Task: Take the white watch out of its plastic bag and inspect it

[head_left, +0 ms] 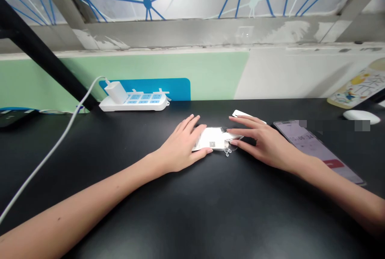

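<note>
A small clear plastic packet (214, 140) with a white card inside lies flat on the black table (192, 211). My left hand (182, 146) rests on the packet's left end, fingers stretched out and thumb along its near edge. From the right, my right hand (260, 140) touches the packet's right end with extended fingertips. Neither hand lifts it. A small metal clasp or ring (227, 153) lies at the packet's near edge.
A phone (319, 148) with a lit screen lies right of my right hand. A small white flat piece (240, 113) lies behind that hand. A white power strip (134, 101) with a charger and cable (45, 158) sits at the back left. A white mouse (361, 116) sits far right.
</note>
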`<state>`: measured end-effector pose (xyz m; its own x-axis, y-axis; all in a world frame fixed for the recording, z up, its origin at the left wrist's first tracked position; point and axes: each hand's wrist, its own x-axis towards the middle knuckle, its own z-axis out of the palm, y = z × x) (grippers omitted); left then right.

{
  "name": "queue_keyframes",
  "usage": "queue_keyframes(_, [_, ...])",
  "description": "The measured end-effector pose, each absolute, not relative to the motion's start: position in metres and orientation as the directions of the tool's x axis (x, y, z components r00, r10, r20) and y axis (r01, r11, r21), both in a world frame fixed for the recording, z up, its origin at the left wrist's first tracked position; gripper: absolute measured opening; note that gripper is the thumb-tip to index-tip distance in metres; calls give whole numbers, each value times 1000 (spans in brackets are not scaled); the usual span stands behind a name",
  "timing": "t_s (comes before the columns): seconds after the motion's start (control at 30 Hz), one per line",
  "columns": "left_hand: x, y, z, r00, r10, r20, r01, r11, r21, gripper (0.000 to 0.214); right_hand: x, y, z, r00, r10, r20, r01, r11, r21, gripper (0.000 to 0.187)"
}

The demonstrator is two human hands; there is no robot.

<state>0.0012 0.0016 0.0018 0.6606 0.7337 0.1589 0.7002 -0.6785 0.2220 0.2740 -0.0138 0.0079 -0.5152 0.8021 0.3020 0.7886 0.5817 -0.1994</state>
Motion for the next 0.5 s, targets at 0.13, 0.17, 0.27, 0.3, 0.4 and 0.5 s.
queue_keyframes(0.13, [1, 1, 2, 652, 742, 156, 701, -669, 248, 65, 281, -13, 10, -484, 819, 308, 797, 558, -233, 30])
queue_keyframes(0.17, [1, 1, 1, 652, 743, 151, 701, -666, 255, 66, 281, -13, 9, -479, 822, 308, 794, 555, -246, 30])
queue_keyframes(0.27, [0, 2, 1, 659, 739, 141, 694, -669, 266, 66, 278, -13, 5, -493, 820, 290, 775, 566, -280, 36])
queue_keyframes(0.3, [0, 2, 0, 664, 734, 143, 688, -675, 268, 67, 276, -12, 3, -506, 816, 281, 766, 574, -290, 39])
queue_keyframes(0.4, [-1, 3, 0, 671, 725, 156, 677, -685, 269, 68, 272, -11, -2, -526, 811, 256, 752, 584, -304, 44])
queue_keyframes(0.5, [0, 4, 1, 668, 726, 165, 676, -684, 272, 64, 271, -11, -3, -527, 811, 252, 755, 583, -300, 41])
